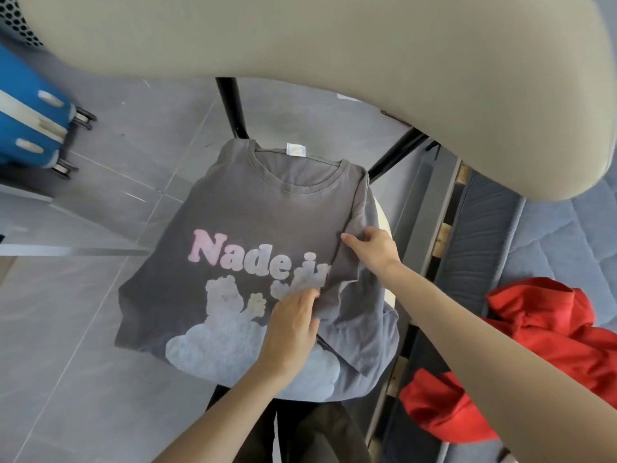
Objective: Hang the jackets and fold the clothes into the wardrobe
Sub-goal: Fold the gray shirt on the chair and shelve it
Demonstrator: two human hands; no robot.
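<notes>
Hands (293,325) (370,248) on grey T-shirt (233,202), right pinching sleeve (345,272)

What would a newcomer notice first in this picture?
The grey T-shirt with pink lettering, spread in the middle, where the left hand presses it flat and the right hand pinches its folded side. Next, the red garment heaped at the lower right and the blue suitcase at the upper left.

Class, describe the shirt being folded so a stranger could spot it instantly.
Start at the beige chair filling the top of the picture. Spread on its seat lies the grey T-shirt. Unlike the plain red garment to its right, it bears pink lettering and a pale bear print.
</notes>
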